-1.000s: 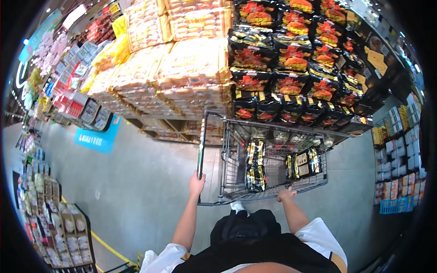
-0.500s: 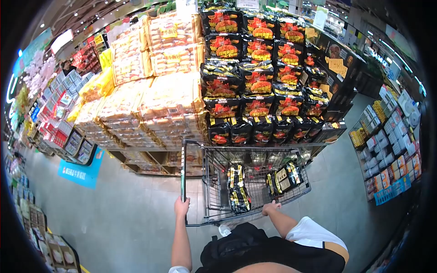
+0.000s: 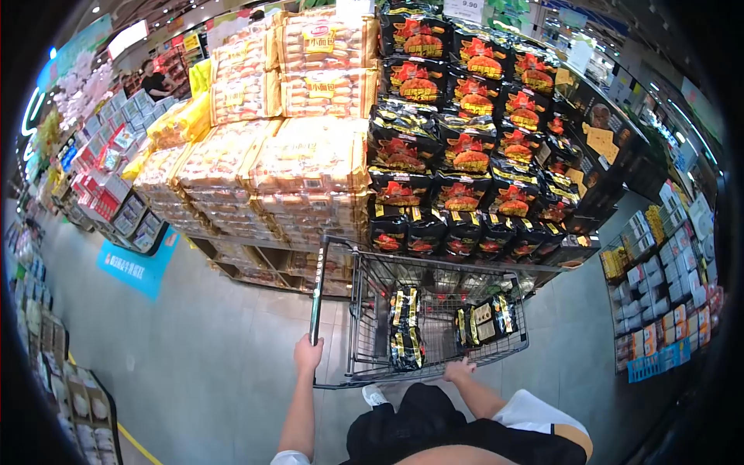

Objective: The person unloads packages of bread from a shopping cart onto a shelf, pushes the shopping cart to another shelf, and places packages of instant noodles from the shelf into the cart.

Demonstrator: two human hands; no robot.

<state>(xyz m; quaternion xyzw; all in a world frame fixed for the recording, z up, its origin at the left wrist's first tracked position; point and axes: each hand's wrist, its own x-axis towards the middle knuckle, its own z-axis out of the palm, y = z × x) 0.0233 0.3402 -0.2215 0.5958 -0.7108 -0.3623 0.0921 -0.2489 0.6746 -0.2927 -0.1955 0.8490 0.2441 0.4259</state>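
Observation:
A wire shopping cart [image 3: 434, 377] stands sideways in front of me. My left hand [image 3: 308, 353] is closed around its long handle [image 3: 317, 294]. Over on the near side of the basket, my right hand [image 3: 459, 370] has its fingers on the top rim. Inside the cart, two black and yellow snack packs [image 3: 405, 325] lie in a line towards the handle end. More black packs [image 3: 486, 322] with a pale label rest towards the other end.
Beyond the cart rises a tall display of bagged small breads [image 3: 325, 93] beside stacked black snack bags [image 3: 465, 147]. Boxed goods fill a stand [image 3: 663, 287] on the right. Blue floor sticker [image 3: 136, 260] at left; a person [image 3: 155, 81] is behind the stands.
The display appears shifted to the right and slightly larger, as my viewpoint has moved. The cart stays in front of me, both hands still on it. My white shoe shows further left.

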